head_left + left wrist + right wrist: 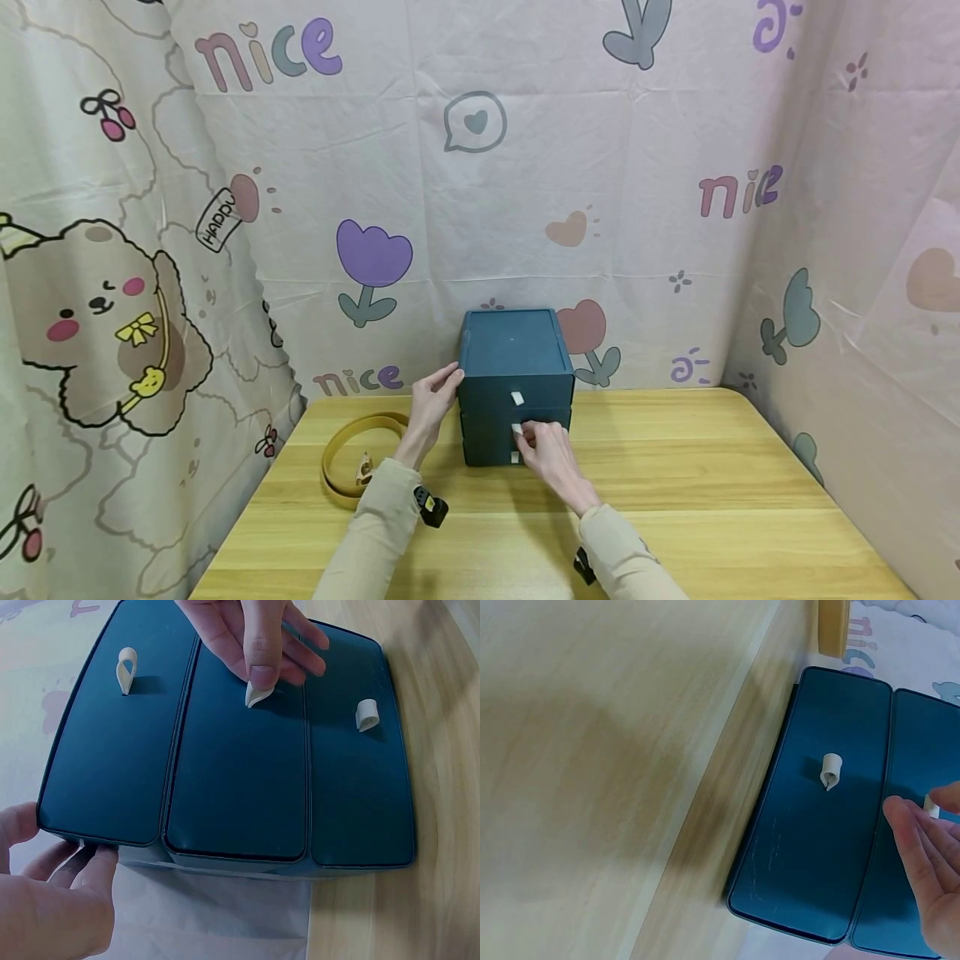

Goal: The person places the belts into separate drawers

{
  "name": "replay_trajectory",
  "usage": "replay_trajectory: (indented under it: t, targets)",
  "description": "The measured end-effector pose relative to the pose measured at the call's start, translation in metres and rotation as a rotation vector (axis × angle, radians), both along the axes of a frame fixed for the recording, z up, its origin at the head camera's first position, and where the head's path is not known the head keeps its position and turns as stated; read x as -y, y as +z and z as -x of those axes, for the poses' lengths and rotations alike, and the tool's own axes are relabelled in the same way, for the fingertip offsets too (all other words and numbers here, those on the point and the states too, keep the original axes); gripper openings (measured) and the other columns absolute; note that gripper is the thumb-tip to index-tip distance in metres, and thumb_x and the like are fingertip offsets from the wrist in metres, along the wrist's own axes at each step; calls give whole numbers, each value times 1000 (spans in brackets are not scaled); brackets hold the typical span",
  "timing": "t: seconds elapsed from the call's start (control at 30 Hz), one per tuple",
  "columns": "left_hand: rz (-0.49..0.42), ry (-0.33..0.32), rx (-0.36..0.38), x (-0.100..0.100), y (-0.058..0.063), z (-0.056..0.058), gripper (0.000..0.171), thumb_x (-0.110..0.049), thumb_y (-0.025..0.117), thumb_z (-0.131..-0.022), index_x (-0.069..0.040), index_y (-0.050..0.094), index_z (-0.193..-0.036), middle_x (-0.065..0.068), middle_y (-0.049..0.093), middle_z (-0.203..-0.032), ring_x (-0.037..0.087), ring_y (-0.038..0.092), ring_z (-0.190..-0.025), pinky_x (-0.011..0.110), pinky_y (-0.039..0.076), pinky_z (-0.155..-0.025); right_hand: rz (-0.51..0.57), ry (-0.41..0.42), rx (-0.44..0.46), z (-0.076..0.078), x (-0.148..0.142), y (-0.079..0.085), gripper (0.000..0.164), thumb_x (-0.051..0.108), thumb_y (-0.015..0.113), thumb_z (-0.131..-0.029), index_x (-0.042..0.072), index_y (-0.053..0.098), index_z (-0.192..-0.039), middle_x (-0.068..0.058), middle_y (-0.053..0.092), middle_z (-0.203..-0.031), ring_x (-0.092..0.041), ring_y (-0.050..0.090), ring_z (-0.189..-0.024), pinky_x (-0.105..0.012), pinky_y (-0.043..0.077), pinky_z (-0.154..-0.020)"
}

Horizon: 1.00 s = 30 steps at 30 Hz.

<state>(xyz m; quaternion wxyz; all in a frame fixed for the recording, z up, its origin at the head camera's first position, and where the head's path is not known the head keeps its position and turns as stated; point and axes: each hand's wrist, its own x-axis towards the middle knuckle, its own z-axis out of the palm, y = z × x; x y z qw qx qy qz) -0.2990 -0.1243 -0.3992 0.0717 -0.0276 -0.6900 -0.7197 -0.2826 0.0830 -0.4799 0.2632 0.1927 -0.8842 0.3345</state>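
The dark teal drawer box has three fronts, each with a white loop tab. The right hand pinches the middle tab. The left hand, fingers straight, steadies its nine-o'clock side.

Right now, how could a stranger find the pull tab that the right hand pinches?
On the wooden table stands a dark teal drawer box with three drawer fronts. Each carries one white loop tab; the wanted pull tab is on the middle drawer, the only one pinched by the right hand.

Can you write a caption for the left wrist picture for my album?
A right hand pinches the middle drawer's white pull tab on a dark teal drawer box while the left hand steadies its side.
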Motion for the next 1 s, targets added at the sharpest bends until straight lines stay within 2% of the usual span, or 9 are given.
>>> replay_trajectory:
  t: [0.37,0.7,1.0]
  targets:
    - [-3,-2,4,0,0,1,45,-19,60,-102,-2,55,-143,23,51,-149,36,48,-141,48,40,-114,8,8,10,-1,0,1,16,8,74,-88,11,72,-72,1,72,-65,-2,54,-55,-15,44,-53]
    - [-3,-2,5,0,0,1,45,-19,60,-102,-1,55,-143,23,52,-149,36,47,-141,48,40,-114,14,-8,17,-2,0,1,12,11,74,-89,10,76,-77,-1,75,-70,-8,64,-60,-18,50,-56]
    - [14,4,-1,0,1,1,45,-20,59,-103,-1,54,-144,24,51,-150,37,47,-141,49,40,-114,60,9,15,-4,-2,4,11,12,74,-90,7,77,-81,-3,75,-71,-10,69,-62,-21,55,-58]
